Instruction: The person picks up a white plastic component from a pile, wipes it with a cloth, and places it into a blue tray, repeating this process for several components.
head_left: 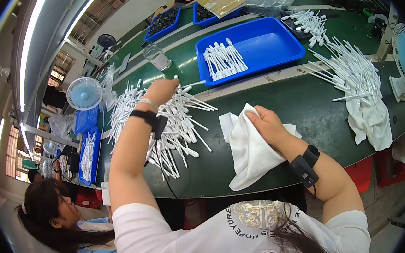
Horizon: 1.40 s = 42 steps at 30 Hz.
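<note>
My left hand [162, 91] is closed over the left pile, pinching a thin white plastic stick [192, 84] that points right toward the blue tray [265, 68]. Beneath and around that hand lies a large heap of white sticks [179, 133] with thicker, rounded ends. My right hand [266, 125] grips a white cloth [250, 151], bunched under the fingers and draped over the bench near its front edge. Inside the tray, at its left end, a row of similar sticks [224, 61] lies side by side. Part of the heap is hidden by my left forearm.
More sticks [352, 72] are piled at the right, above another white cloth [371, 124]. A clear bottle [157, 57] stands behind the left heap. Blue trays of black parts [163, 23] sit farther back. Fans [84, 93] flank the bench; a co-worker [66, 225] is at the left.
</note>
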Tool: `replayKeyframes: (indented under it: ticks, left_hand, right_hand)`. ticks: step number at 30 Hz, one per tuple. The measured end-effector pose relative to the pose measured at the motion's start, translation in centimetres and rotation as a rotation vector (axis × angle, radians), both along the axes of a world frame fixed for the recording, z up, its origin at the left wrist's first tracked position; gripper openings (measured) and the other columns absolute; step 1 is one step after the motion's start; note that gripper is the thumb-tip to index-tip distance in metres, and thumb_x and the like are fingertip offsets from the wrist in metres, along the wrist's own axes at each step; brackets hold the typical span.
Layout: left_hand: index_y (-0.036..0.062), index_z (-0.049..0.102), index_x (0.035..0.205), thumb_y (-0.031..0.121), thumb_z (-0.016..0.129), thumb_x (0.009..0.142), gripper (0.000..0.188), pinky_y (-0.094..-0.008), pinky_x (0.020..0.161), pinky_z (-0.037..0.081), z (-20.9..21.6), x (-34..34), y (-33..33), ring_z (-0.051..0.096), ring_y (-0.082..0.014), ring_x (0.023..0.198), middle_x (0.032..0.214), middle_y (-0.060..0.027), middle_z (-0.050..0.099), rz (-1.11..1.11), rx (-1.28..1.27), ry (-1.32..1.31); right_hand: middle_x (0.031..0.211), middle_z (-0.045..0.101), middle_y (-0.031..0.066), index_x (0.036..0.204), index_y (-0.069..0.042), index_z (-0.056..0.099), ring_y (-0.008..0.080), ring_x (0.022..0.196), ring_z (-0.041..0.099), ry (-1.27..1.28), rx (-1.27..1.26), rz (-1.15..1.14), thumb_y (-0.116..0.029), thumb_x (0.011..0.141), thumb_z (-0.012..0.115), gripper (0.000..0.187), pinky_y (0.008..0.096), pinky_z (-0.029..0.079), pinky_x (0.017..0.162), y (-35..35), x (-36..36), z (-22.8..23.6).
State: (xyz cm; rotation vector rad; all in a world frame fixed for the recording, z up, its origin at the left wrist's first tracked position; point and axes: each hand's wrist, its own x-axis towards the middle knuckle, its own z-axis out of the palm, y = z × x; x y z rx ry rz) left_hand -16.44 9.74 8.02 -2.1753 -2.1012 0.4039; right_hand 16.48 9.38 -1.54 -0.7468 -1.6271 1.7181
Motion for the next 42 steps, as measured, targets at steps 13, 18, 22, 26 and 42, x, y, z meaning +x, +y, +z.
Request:
replayKeyframes:
  ticks: [13,18,22,26,42]
  left_hand:
    - [0.0007,0.059,0.089,0.007,0.059,0.082,0.009,-0.0193,0.055,0.044,-3.9,12.5,-9.5,0.053,-0.0095,0.058,0.08,-0.008,0.062,0.293,0.112,-2.094]
    - [0.0029,0.058,0.082,0.008,0.061,0.082,0.006,-0.0179,0.052,0.04,-6.1,13.7,-9.2,0.05,-0.0075,0.056,0.079,-0.0072,0.062,0.308,0.099,-2.188]
    - [0.004,0.059,0.079,0.014,0.064,0.08,0.012,-0.0172,0.05,0.037,-6.6,14.7,-9.6,0.047,-0.0052,0.055,0.072,-0.0027,0.06,0.344,0.039,-2.081]
    - [0.0033,0.059,0.08,0.015,0.065,0.079,0.013,-0.0171,0.05,0.037,-6.2,15.2,-10.0,0.046,-0.005,0.054,0.072,-0.0021,0.06,0.3,0.021,-2.136]
    - [-0.0002,0.06,0.091,0.014,0.062,0.079,0.019,-0.0277,0.06,0.046,-8.6,18.2,-10.5,0.059,-0.0145,0.064,0.074,-0.0086,0.064,-0.005,0.402,-1.26]
  right_hand:
    - [0.086,0.058,0.001,0.1,-0.002,0.055,0.0073,0.074,0.051,0.215,-0.211,0.032,-0.025,0.092,0.047,0.026,0.0226,0.043,0.067,0.1,0.0,1.7]
    - [0.084,0.059,0.0008,0.1,-0.003,0.058,0.0075,0.073,0.051,-0.257,0.195,0.097,-0.027,0.091,0.049,0.027,0.0236,0.043,0.065,1.2,1.5,1.5]
    - [0.085,0.06,0.0006,0.101,-0.001,0.057,0.007,0.075,0.053,-0.226,0.116,0.09,-0.023,0.091,0.049,0.025,0.0223,0.044,0.068,1.9,1.6,0.8]
    - [0.086,0.06,-0.0001,0.103,-0.001,0.056,0.0073,0.075,0.054,-0.049,-0.097,0.048,-0.022,0.091,0.049,0.025,0.0221,0.044,0.07,1.3,1.4,1.5]
    - [0.097,0.059,0.0044,0.112,-0.001,0.05,0.0093,0.087,0.054,-0.122,0.282,0.053,-0.008,0.087,0.051,0.027,0.0258,0.045,0.078,-2.7,-0.8,1.1]
